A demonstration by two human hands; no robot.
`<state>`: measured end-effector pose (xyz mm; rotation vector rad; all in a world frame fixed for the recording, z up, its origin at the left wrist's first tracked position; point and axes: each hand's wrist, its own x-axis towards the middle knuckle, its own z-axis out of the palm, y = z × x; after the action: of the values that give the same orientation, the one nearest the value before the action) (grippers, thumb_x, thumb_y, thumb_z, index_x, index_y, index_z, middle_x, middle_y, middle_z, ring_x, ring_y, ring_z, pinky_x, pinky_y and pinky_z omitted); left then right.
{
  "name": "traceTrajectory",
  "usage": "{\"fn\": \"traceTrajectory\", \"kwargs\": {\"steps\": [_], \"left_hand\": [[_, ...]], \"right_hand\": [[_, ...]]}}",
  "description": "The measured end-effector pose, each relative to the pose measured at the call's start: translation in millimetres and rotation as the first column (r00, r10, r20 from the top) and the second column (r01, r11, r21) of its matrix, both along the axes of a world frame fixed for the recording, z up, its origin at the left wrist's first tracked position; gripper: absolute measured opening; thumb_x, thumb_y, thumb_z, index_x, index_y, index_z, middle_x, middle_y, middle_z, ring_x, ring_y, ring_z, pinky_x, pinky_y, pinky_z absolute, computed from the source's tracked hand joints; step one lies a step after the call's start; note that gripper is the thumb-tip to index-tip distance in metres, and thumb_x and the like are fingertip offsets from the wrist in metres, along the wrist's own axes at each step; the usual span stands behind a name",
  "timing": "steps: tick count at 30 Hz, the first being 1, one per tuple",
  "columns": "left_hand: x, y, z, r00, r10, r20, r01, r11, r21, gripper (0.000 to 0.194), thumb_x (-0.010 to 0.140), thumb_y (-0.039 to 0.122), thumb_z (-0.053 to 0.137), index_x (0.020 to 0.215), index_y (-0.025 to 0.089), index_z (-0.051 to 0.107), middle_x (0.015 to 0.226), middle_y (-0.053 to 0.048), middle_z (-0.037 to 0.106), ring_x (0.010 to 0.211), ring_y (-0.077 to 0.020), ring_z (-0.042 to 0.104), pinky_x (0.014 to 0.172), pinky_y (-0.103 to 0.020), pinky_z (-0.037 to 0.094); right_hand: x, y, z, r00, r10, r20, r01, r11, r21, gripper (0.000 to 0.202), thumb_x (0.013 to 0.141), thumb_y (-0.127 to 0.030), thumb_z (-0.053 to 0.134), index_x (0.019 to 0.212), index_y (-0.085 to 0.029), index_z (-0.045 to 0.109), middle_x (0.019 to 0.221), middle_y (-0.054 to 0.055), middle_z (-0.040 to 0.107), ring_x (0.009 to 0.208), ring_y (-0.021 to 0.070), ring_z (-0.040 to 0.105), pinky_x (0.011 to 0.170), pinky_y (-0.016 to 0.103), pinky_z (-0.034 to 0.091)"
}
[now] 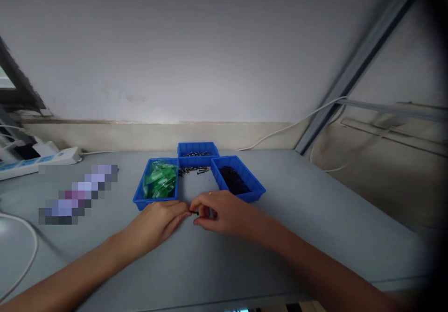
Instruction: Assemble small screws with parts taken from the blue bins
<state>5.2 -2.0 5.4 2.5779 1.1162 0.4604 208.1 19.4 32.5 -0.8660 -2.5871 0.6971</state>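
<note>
My left hand comes in from the left, its thumb and fingertips closed in a pinch on one end of a small dark screw. My right hand meets it from the right, fingers curled and closed around the other end of the screw. The fingers partly cover the screw, and its fine detail is too small to make out. Just behind the hands, loose screws lie on the table between the blue bins.
A left blue bin holds green plastic bags. Dark screws fill the right blue bin; metal fasteners lie in the rear blue bin. A blurred-out object and a power strip are left on the grey table.
</note>
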Motion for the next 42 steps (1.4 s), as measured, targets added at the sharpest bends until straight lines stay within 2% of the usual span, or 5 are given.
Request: {"fn": "traceTrajectory", "kwargs": {"steps": [13, 21, 34, 38, 42], "left_hand": [[2, -1, 2.3, 0.974, -0.163, 0.16, 0.181, 0.978, -0.105, 0.026, 0.092, 0.018, 0.029, 0.077, 0.016, 0.051, 0.073, 0.0, 0.054, 0.066, -0.0099, 0.049, 0.061, -0.021, 0.039], [3, -5, 8.4, 0.999, 0.03, 0.025, -0.03, 0.999, -0.027, 0.024, 0.093, 0.027, 0.032, 0.086, 0.018, 0.053, 0.074, 0.0, 0.058, 0.067, -0.0127, 0.055, 0.059, -0.023, 0.041], [4, -9, 13.3, 0.993, 0.102, -0.061, -0.096, 0.991, 0.096, 0.031, 0.094, 0.031, 0.027, 0.083, 0.017, 0.053, 0.07, -0.001, 0.06, 0.062, -0.0136, 0.058, 0.054, -0.024, 0.041], [2, -9, 12.8, 0.979, 0.108, -0.172, -0.089, 0.99, 0.113, 0.029, 0.093, 0.034, 0.03, 0.085, 0.017, 0.053, 0.07, -0.002, 0.061, 0.063, -0.016, 0.06, 0.054, -0.025, 0.04], [0, -7, 5.9, 0.961, 0.036, -0.274, 0.004, 0.99, 0.144, 0.026, 0.092, 0.031, 0.033, 0.081, 0.018, 0.052, 0.065, -0.001, 0.06, 0.058, -0.0155, 0.059, 0.05, -0.024, 0.036]], "right_hand": [[-2, -11, 7.5, 0.988, 0.107, -0.11, -0.108, 0.994, -0.002, 0.011, 0.079, -0.022, 0.055, 0.089, -0.017, 0.058, 0.076, -0.001, 0.061, 0.064, 0.0076, 0.055, 0.062, 0.019, 0.042], [1, -2, 1.5, 0.999, -0.023, 0.024, 0.018, 0.986, 0.163, 0.004, 0.078, -0.016, 0.051, 0.081, -0.017, 0.054, 0.073, 0.0, 0.058, 0.065, 0.0106, 0.052, 0.061, 0.022, 0.038], [2, 3, -5.3, 0.975, -0.041, 0.218, -0.043, 0.929, 0.367, 0.016, 0.085, -0.023, 0.043, 0.084, -0.016, 0.057, 0.076, 0.004, 0.059, 0.073, 0.0152, 0.054, 0.066, 0.026, 0.039], [23, 21, 4.5, 0.959, -0.202, 0.199, 0.11, 0.911, 0.397, 0.019, 0.086, -0.025, 0.042, 0.094, -0.017, 0.057, 0.086, 0.005, 0.061, 0.08, 0.0164, 0.055, 0.071, 0.028, 0.039], [44, 42, 14.3, 0.853, -0.457, 0.253, 0.304, 0.828, 0.472, 0.019, 0.086, -0.029, 0.043, 0.088, -0.017, 0.057, 0.083, 0.006, 0.06, 0.078, 0.0189, 0.055, 0.067, 0.029, 0.039]]}}
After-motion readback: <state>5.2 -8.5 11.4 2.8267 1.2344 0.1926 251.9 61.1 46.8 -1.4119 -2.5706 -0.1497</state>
